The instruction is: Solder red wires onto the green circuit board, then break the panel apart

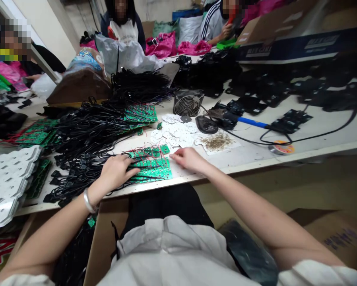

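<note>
Green circuit boards [154, 163] lie side by side near the table's front edge, with thin red wires and black cables running across them. My left hand [116, 173] rests on the black cables [89, 169] at the boards' left end, fingers stretched out and thumb apart. At the right end, my right hand [189, 159] has its thumb and forefinger pinched together beside a board corner. Whatever is between those fingertips, if anything, is too small to make out. White round discs [178, 133] are spread just behind the boards.
A soldering iron [253, 122] with a blue handle lies behind my right hand, near a small fan [188, 103] and a solder reel [281, 147]. White trays [11, 174] stand at left. Black cable bundles [86, 119] cover the table's left. Other people sit across the table.
</note>
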{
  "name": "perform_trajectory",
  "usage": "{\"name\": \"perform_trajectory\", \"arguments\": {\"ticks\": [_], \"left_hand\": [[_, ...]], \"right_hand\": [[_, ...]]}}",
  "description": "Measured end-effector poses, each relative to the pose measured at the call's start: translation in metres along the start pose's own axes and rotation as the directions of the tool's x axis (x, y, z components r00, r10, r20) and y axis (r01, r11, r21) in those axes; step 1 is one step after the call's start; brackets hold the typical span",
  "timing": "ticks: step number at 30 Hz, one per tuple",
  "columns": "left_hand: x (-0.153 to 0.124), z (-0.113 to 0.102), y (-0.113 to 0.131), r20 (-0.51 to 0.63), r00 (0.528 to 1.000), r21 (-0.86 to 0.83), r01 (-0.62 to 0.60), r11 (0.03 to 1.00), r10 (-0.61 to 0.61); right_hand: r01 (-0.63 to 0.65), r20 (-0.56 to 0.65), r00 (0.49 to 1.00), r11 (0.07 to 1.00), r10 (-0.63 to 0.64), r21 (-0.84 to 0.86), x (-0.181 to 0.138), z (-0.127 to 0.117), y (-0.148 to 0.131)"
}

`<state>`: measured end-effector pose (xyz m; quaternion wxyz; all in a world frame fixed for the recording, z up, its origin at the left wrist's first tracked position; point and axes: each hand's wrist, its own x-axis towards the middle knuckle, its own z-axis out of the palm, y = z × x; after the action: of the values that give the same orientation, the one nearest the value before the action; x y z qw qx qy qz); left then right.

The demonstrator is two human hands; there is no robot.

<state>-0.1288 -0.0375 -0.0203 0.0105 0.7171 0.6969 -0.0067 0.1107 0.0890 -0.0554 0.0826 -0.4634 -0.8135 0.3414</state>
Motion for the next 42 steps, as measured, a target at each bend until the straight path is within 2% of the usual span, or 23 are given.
{"name": "perform_trajectory", "arguments": {"ticks": [2, 5, 8, 14, 16, 22, 27, 33, 38, 42], "left_hand": [[-0.006, 0.010, 0.000, 0.076, 0.997, 0.101, 0.018, 0.995, -0.026], [-0.001, 0.020, -0.002, 0.104, 0.994, 0.134, 0.003, 0.991, -0.017], [0.006, 0.022, -0.005, 0.135, 0.991, 0.089, 0.010, 0.996, -0.022], [0.010, 0.019, -0.009, 0.171, 0.981, -0.063, 0.106, 0.992, -0.094], [0.009, 0.020, -0.010, 0.155, 0.983, -0.080, 0.110, 0.991, -0.096], [0.003, 0.027, -0.014, 0.025, 0.996, -0.142, 0.084, 0.986, -0.081], [0.003, 0.029, -0.012, 0.066, 0.994, -0.172, 0.101, 0.980, -0.090], [0.005, 0.026, -0.002, 0.063, 0.973, -0.157, 0.230, 0.960, -0.223], [0.004, 0.027, -0.008, 0.053, 0.987, -0.202, 0.159, 0.966, -0.151], [0.003, 0.028, -0.011, 0.036, 0.989, -0.202, 0.149, 0.968, -0.144]], "right_hand": [[-0.012, 0.071, 0.997, 1.000, 0.011, 0.015, -0.001, 0.013, 0.002], [-0.023, 0.057, 0.998, 1.000, 0.022, 0.010, 0.007, 0.028, -0.005], [-0.033, 0.027, 0.999, 0.999, 0.033, -0.015, 0.012, 0.030, -0.014], [-0.021, 0.016, 1.000, 0.998, 0.022, -0.061, 0.009, 0.030, -0.026], [-0.017, 0.024, 1.000, 0.998, 0.019, -0.067, 0.009, 0.031, -0.027], [0.012, 0.162, 0.987, 0.997, 0.000, -0.076, 0.015, 0.025, -0.030], [0.058, 0.157, 0.987, 0.986, -0.034, -0.155, 0.018, 0.029, -0.042], [0.068, 0.070, 0.996, 0.967, -0.052, -0.245, 0.013, 0.039, -0.052], [0.135, 0.173, 0.980, 0.960, -0.094, -0.245, 0.020, 0.033, -0.054], [0.174, 0.222, 0.968, 0.946, -0.114, -0.274, 0.028, 0.030, -0.061]]}}
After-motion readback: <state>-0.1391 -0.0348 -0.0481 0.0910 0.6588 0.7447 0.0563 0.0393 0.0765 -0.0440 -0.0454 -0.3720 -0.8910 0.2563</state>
